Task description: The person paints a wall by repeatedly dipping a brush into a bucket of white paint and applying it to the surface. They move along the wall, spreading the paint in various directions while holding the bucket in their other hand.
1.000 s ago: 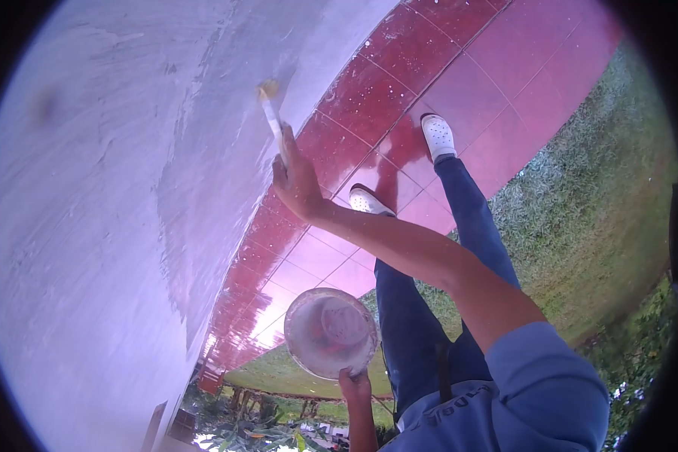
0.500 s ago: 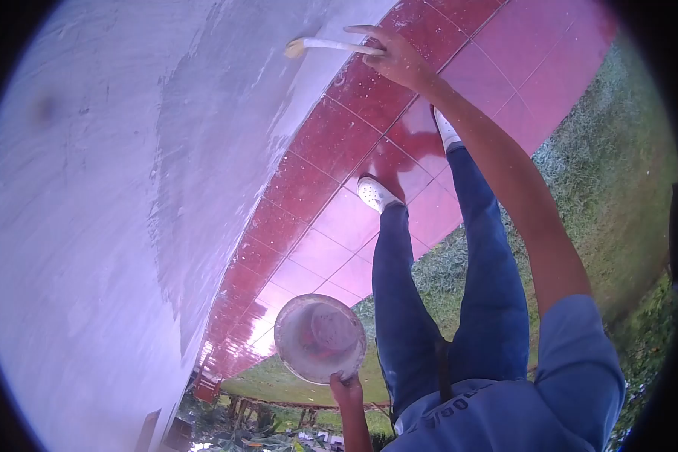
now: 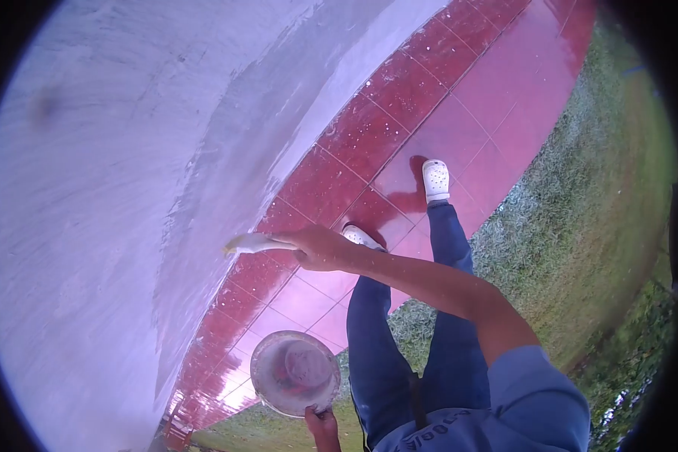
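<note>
My right hand (image 3: 320, 248) is closed around the handle of a paintbrush (image 3: 255, 242). The brush has a white, paint-smeared handle and yellowish bristles, which point left and overlap the lower edge of the wall (image 3: 113, 211) in this view. Fresh, darker grey-white strokes streak the wall around it. Lower down, my left hand (image 3: 322, 426) grips the rim of a round, paint-stained bucket (image 3: 270, 365), tilted so its inside faces me. Pale residue and a reddish patch show on its bottom.
Red and pink floor tiles (image 3: 339, 177), speckled with white drops, run diagonally along the wall. My white clogs (image 3: 435, 181) stand on them. Grass (image 3: 550, 226) borders the tiles on the right, with shrubs (image 3: 625, 392) at the lower right.
My right hand has swung down and left with the paintbrush, from the upper tiles to the lower wall. The bucket in my left hand has shifted slightly down and left in view.
</note>
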